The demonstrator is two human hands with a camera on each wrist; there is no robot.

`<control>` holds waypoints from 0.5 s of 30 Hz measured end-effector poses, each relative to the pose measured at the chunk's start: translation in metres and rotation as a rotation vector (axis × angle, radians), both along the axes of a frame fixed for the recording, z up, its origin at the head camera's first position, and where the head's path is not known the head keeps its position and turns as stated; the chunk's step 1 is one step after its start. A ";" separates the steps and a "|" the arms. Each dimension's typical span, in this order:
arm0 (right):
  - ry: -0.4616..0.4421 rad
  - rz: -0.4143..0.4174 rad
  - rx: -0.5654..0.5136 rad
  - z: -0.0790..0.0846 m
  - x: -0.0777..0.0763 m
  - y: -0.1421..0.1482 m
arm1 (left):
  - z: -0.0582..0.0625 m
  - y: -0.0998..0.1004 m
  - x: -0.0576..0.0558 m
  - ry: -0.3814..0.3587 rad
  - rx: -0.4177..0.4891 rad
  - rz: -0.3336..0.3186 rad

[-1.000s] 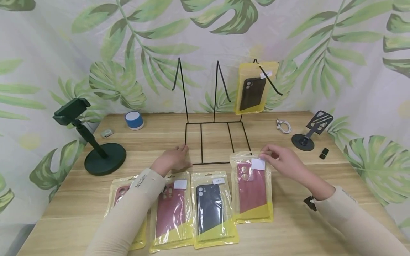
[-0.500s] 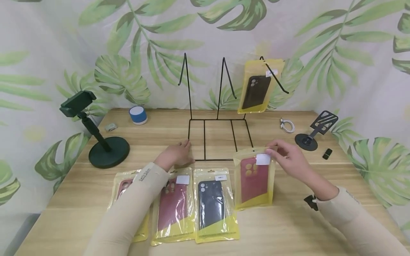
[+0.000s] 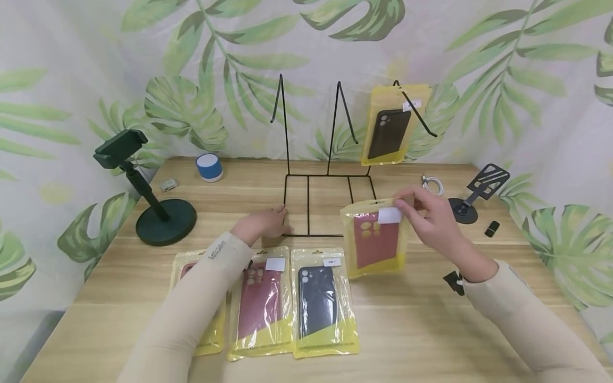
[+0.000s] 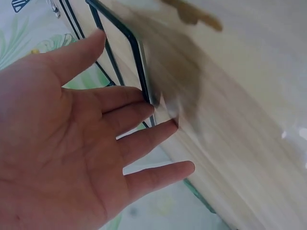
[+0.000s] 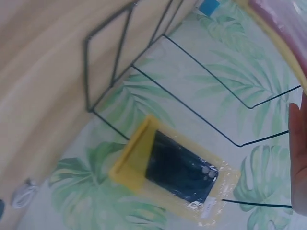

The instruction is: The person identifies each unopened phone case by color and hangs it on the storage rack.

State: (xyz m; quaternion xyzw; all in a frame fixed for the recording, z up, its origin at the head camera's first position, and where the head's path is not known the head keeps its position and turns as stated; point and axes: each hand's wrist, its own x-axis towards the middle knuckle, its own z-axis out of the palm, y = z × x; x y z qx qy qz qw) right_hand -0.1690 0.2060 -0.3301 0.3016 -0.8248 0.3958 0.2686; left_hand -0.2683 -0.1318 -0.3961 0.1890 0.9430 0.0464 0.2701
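Observation:
My right hand (image 3: 431, 223) pinches the top right corner of a clear and yellow pouch with a red phone case (image 3: 377, 242), held upright above the table. In the right wrist view only part of that hand (image 5: 298, 163) and the pouch's edge show. My left hand (image 3: 263, 223) rests at the front left corner of a black wire rack (image 3: 308, 207). Its straight fingers (image 4: 148, 141) touch the rack's frame in the left wrist view. A pouch with a black phone case (image 3: 390, 130) hangs from the rack's right hook; the left and middle hooks are bare.
Pouches with a red case (image 3: 261, 303) and a black case (image 3: 317, 303) lie in front; another pouch (image 3: 210, 330) is partly under my left sleeve. Around stand a green phone stand (image 3: 165, 221), blue speaker (image 3: 209, 167), white cable (image 3: 433, 185) and black stand (image 3: 463, 210).
My right hand has lifted the red-case pouch off the table and moved it upward, toward the rack. The left hand stays at the rack's corner. The head view has shifted slightly.

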 end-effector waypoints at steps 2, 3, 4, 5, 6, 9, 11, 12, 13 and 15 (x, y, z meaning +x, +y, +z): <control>0.022 -0.001 -0.006 0.005 -0.006 -0.005 | 0.002 0.000 -0.004 -0.031 0.005 -0.001; 0.026 -0.004 -0.013 0.008 -0.009 -0.008 | 0.004 0.000 -0.005 -0.041 0.004 -0.002; 0.029 -0.006 -0.021 0.010 -0.012 -0.010 | 0.005 0.000 -0.006 -0.048 0.004 -0.006; 0.032 -0.008 -0.030 0.013 -0.015 -0.013 | 0.005 0.000 -0.007 -0.055 0.003 -0.008; 0.031 -0.014 -0.041 0.016 -0.018 -0.016 | 0.006 -0.001 -0.007 -0.060 0.003 -0.010; 0.013 -0.042 -0.082 0.025 -0.026 -0.025 | 0.007 -0.002 -0.008 -0.068 0.006 -0.008; 0.001 -0.047 -0.118 0.031 -0.031 -0.030 | 0.007 -0.002 -0.007 -0.069 0.012 -0.003; -0.002 -0.044 -0.136 0.033 -0.034 -0.033 | 0.007 -0.002 -0.007 -0.068 0.013 0.001; -0.002 -0.042 -0.155 0.035 -0.037 -0.035 | 0.007 -0.002 -0.006 -0.066 0.013 0.004; -0.004 -0.028 -0.194 0.039 -0.041 -0.038 | 0.007 -0.002 -0.006 -0.061 0.015 0.008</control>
